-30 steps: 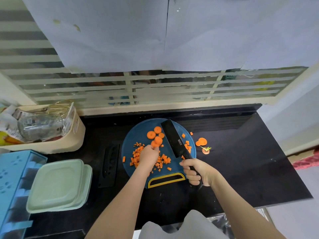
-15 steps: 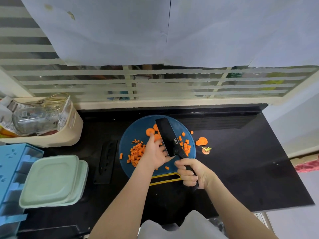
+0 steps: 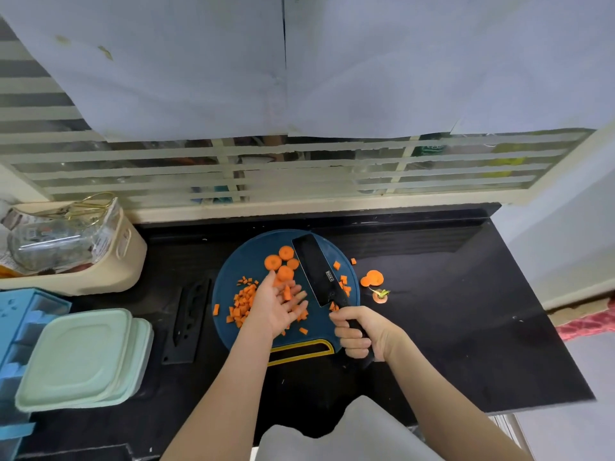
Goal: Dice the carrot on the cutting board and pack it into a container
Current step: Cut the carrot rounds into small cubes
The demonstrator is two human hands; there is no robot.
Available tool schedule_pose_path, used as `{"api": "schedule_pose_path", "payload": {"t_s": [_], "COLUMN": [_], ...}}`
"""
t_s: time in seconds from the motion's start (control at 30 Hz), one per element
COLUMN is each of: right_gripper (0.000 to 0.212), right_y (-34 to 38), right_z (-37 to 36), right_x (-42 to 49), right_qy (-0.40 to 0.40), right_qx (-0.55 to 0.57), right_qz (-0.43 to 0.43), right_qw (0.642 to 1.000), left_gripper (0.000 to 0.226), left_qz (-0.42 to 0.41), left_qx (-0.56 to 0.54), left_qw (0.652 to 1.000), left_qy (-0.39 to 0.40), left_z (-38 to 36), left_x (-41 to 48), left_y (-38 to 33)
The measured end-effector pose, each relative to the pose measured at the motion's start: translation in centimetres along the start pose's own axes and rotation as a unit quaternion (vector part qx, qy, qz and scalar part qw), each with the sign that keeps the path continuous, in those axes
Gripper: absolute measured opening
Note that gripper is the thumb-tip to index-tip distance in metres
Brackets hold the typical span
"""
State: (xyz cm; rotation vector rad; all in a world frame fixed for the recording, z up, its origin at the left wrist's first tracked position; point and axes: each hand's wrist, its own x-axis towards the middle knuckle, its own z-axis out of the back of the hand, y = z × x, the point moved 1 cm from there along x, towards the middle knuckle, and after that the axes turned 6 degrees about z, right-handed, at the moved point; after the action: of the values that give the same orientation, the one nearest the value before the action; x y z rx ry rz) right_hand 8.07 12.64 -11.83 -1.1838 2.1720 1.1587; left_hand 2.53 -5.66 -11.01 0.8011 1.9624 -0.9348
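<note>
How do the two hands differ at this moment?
The left hand lies open, palm up, over the cutting board, with carrot bits on its fingers; the right hand is closed around the knife handle. The left sits among the diced carrot; the right is at the board's near edge. Both are bare.

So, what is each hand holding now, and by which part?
The right hand grips the knife by its black handle. The left hand is open, palm up, with a carrot piece lying on its fingers.

counter (image 3: 466, 327): black | on it: cutting board (image 3: 233, 271), knife sheath (image 3: 186, 322), lidded containers (image 3: 83, 357), beige basket (image 3: 109, 274)
</note>
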Motion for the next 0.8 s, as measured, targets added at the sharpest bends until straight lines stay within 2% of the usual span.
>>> {"api": "schedule_pose_path", "payload": {"t_s": [0.13, 0.23, 0.3, 0.4, 0.47, 0.53, 0.6, 0.63, 0.67, 0.7, 0.8], "right_gripper": [0.035, 0.020, 0.013, 0.012, 0.016, 0.022, 0.023, 0.024, 0.023, 0.023, 0.024], "right_y": [1.4, 1.9, 2.0, 2.1, 2.1, 2.1, 2.1, 2.1, 2.1, 2.0, 1.8], "right_z": [-0.6, -1.1, -1.3, -1.3, -1.3, -1.2, -1.1, -1.0, -0.9, -0.8, -0.5], "right_x": [0.5, 0.8, 0.9, 0.4, -0.2, -0.6, -0.8, -0.9, -0.9, -0.9, -1.0], "right_qy": [-0.070, -0.147, -0.199, -0.203, -0.196, -0.194, -0.188, -0.186, -0.184, -0.183, -0.189], "right_qx": [-0.182, -0.373, -0.492, -0.645, -0.722, -0.783, -0.821, -0.832, -0.836, -0.839, -0.841], "right_qz": [0.035, 0.063, 0.087, 0.116, 0.119, 0.126, 0.133, 0.138, 0.145, 0.149, 0.155], "right_qw": [0.980, 0.914, 0.843, 0.727, 0.653, 0.577, 0.521, 0.505, 0.495, 0.490, 0.483], "left_gripper": [0.049, 0.041, 0.034, 0.018, 0.014, 0.021, 0.031, 0.031, 0.028, 0.024, 0.021], "left_qz": [-0.077, -0.116, -0.208, -0.381, -0.470, -0.457, -0.363, -0.325, -0.304, -0.297, -0.306], "left_qx": [0.140, 0.255, 0.356, 0.414, 0.476, 0.617, 0.764, 0.808, 0.830, 0.836, 0.826], "left_qw": [0.983, 0.950, 0.890, 0.768, 0.682, 0.597, 0.504, 0.467, 0.447, 0.440, 0.445], "left_qy": [-0.094, -0.135, -0.192, -0.307, -0.296, -0.232, -0.173, -0.153, -0.140, -0.138, -0.158], "left_z": [-0.5, -1.3, -1.3, -0.8, -0.7, -1.4, -1.9, -2.0, -2.0, -1.8, -1.5], "left_x": [-0.9, -2.1, -2.6, -3.2, -3.0, -2.6, -2.0, -1.9, -1.7, -1.5, -1.2], "left_y": [-0.7, -1.5, -1.5, -1.7, -2.1, -2.5, -2.4, -2.2, -2.0, -1.9, -1.6]}}
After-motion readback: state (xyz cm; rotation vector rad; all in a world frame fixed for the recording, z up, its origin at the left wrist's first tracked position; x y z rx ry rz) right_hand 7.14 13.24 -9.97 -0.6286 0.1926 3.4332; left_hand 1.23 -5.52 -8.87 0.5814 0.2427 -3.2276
